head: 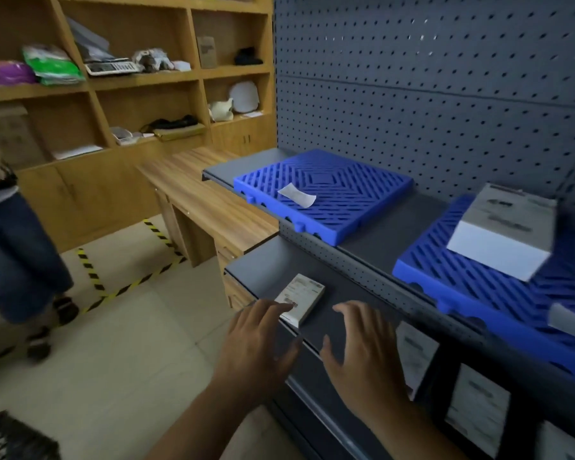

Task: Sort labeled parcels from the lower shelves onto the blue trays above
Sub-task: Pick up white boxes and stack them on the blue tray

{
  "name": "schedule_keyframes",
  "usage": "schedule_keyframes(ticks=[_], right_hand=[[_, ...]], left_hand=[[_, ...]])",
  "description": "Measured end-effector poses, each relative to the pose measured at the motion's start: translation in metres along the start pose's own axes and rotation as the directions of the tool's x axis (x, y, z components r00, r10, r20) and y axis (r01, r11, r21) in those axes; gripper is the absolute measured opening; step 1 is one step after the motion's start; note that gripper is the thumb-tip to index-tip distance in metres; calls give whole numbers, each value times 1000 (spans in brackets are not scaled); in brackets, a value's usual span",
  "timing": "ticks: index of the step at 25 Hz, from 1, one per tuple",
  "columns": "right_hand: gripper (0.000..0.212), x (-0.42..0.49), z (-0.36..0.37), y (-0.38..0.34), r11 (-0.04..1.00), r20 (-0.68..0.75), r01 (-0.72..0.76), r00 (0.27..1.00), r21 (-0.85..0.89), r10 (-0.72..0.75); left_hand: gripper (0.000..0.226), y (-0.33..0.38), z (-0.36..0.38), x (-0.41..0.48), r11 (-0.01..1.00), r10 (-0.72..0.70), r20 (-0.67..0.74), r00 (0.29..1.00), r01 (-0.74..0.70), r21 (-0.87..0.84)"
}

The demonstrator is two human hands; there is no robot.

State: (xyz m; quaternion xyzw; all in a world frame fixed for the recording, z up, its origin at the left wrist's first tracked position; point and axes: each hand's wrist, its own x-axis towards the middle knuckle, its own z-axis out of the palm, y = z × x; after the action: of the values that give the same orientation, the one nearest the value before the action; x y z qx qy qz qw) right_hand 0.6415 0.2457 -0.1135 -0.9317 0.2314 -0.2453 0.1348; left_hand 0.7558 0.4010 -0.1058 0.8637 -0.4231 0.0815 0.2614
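Left hand: spread, fingertips over parcel's near edge.
Right hand: spread, empty, just right of parcel.
Parcel: flat on shelf, ahead of left hand.
Tray: up, beyond right hand.

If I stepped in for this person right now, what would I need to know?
Left hand: open, fingertips at the near end of the small labeled parcel on the grey shelf, not gripping.
Right hand: open, above that shelf, holding nothing.
Done: a white box lies on the right blue tray; the left blue tray holds only a paper slip.
To do: lift that parcel to a tray, then the labeled parcels on the shelves below.
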Motion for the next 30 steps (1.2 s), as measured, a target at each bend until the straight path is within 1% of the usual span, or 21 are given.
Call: schedule_keyframes(ticks=[3,8,10,11,13,14,16,19,21,23,26,28,30], right_hand=[[50,26,35,6,999,88,-25,996,26,23],[53,50,62,24,994,139,-101,985,-37,105],[54,53,67,33,985,140,-154,976,-81,164],[55,53,69,38,977,152,-188,968,-99,201],[59,54,73,46,945,173,-285,934,-161,312],[61,53,76,48,915,175,-349,907,-201,384],[62,50,81,51,850,159,-477,842,-225,515],[60,36,87,51,726,122,-625,728,-286,675],[56,19,92,49,651,106,-680,659,-337,744],[49,0,98,44,595,108,-720,601,-358,792],[45,-25,106,38,504,99,-793,503,-342,858],[44,-36,109,39,447,87,-829,445,-336,891],[45,-40,112,43,403,24,-884,409,-236,912]], left_hand=[[53,-29,13,23,999,-16,51,999,14,39],[49,-61,45,60,1000,-2,127,992,-1,17],[49,-77,60,70,1000,-14,190,982,18,-20],[49,-86,69,75,999,-9,199,980,15,-29],[45,-101,87,90,998,45,176,983,-36,-53],[43,-105,93,101,995,86,172,981,-75,-71],[41,-110,104,123,987,145,189,971,-128,-99],[43,-125,123,146,975,172,279,945,-123,-183],[40,-142,138,147,969,135,339,931,-53,-241],[41,-160,152,140,970,34,404,914,68,-235],[49,-179,166,129,956,-67,530,846,206,-208],[55,-183,173,129,937,-116,549,828,275,-217],[64,-181,177,135,913,-186,528,828,345,-219]])
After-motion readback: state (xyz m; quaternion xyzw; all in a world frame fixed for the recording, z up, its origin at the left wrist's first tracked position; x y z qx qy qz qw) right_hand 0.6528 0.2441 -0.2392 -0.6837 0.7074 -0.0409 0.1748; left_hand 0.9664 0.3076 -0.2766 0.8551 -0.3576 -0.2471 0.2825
